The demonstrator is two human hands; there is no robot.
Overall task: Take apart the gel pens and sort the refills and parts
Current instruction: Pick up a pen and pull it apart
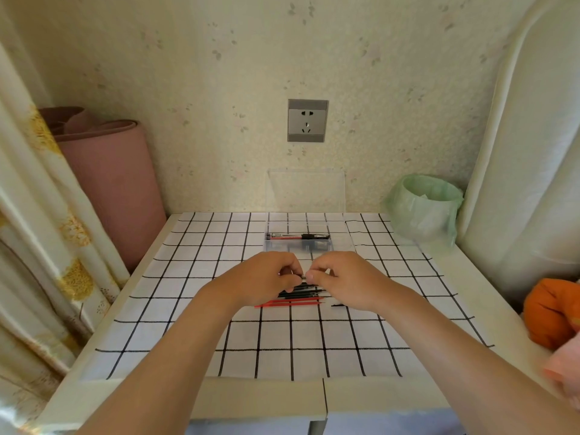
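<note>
My left hand [266, 279] and my right hand [342, 279] meet over the middle of the checked cloth, fingertips together, both pinching a small dark pen part [303, 277] that is mostly hidden. Just below the hands lies a row of black refills [303, 291] and red refills [288, 303]. A short black piece [337, 305] lies apart to their right, by my right wrist. Behind the hands stands a clear plastic box [345, 243] holding a red pen [281, 236] and a black pen [315, 236].
The box's clear lid [306, 189] stands open against the wall. A bin lined with a green bag [423, 205] stands at the back right. A pink rolled mat [113, 183] and a curtain are on the left, an orange soft item [549, 315] on the right.
</note>
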